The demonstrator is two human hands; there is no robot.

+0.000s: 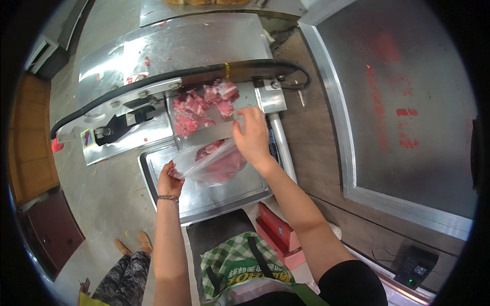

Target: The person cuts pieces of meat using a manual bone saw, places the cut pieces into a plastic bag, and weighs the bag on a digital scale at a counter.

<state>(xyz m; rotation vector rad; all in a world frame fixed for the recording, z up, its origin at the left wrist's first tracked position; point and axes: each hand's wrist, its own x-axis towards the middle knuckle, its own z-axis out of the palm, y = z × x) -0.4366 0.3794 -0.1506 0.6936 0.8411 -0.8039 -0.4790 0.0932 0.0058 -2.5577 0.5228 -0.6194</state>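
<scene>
A clear plastic bag (pixel 199 170) with chunks of raw meat (pixel 226 164) inside is spread above a steel tray (pixel 199 199). My left hand (pixel 170 181) grips the bag's left edge. At the bag's upper right, my right hand (pixel 252 134) has its fingers curled and touches the thin film; how firmly it holds cannot be told. Cut pieces of raw, bony meat (pixel 189 111) lie just beyond the bag on a metal plate of a machine, to the left of my right hand's fingertips.
A machine arm with a black hose (pixel 160 79) crosses beyond the meat. Farther off lies a steel worktop (pixel 199 38). A metal-framed panel (pixel 346 153) stands right, a red box (pixel 277 229) near my apron. Another person's camouflage trousers (pixel 124 277) show lower left.
</scene>
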